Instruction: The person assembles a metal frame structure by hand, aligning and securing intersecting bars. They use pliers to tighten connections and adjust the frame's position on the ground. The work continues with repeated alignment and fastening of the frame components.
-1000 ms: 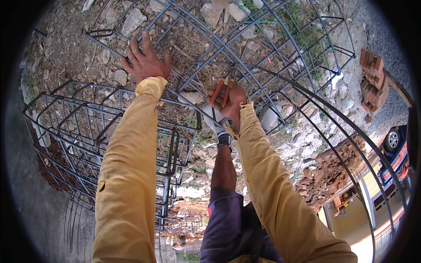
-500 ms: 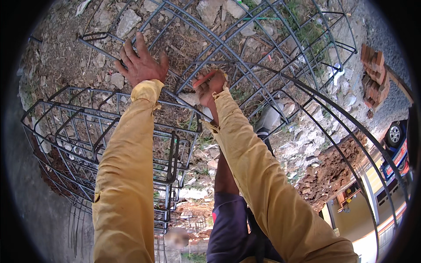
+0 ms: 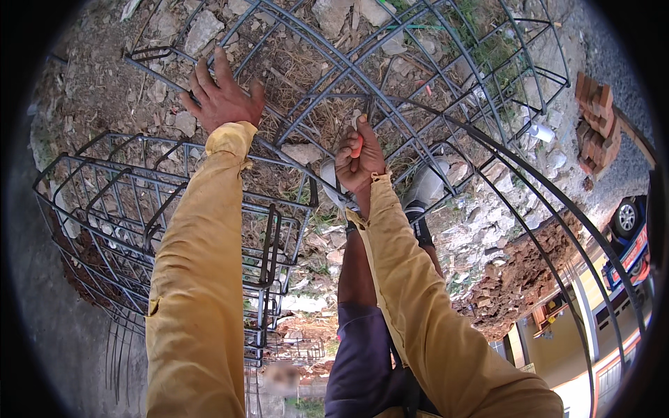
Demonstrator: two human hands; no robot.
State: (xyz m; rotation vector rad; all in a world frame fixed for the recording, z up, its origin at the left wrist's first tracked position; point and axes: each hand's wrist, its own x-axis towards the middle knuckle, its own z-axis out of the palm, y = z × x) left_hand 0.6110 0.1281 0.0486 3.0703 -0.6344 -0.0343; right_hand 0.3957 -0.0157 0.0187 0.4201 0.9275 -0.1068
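Note:
My left hand (image 3: 223, 99) is spread out at the upper left, fingers apart, over a bar of the steel rebar cage (image 3: 333, 59). It grips nothing. My right hand (image 3: 361, 159) is closed around an orange-handled hand tool (image 3: 357, 147), just above the cage bars near the middle. The tool's working end is hard to make out, so its kind cannot be told. Around both hands, crossing bars of the cage lie over rubble and dry grass. Both forearms wear yellow sleeves.
A second rebar cage (image 3: 97, 194) of bent stirrups lies at the left. Long curved bars (image 3: 550, 187) sweep down the right side. My grey boots (image 3: 428, 184) stand among the bars. Stacked red bricks (image 3: 596, 122), heaped soil (image 3: 519, 282) and a blue vehicle (image 3: 631, 244) are farther right.
My right hand has moved right and slightly down and turned, so the orange handle now points differently. My left hand has stayed nearly in place, fingers spread.

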